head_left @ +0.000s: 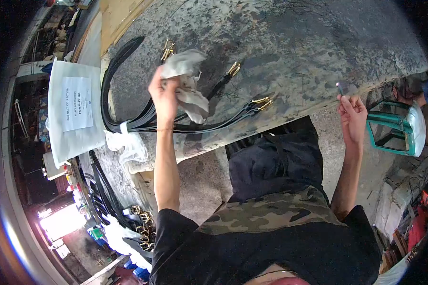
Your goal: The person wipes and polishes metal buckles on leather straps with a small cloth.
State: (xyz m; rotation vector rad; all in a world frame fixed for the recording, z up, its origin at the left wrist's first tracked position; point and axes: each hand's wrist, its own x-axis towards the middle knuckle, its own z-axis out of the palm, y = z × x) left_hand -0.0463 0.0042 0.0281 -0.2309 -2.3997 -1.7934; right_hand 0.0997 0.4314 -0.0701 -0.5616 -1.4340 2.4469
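Observation:
My left hand [164,97] is closed on a crumpled whitish cloth [189,85], held over the black belts [110,76] on the worn table. Some blur lies on its fingers. The belts curve round in a bundle, and their gold buckles [233,69] fan out toward the middle of the table. At the right, near the table's front edge, my right hand [352,114] pinches a small slim object [339,88] with a bright tip. Its exact kind is too small to make out.
A white package [57,109] with a printed label stands left of the belts, beside a crumpled clear plastic bag [131,148]. More belts with gold buckles [145,228] hang or lie at lower left. A green stool [390,118] is on the right.

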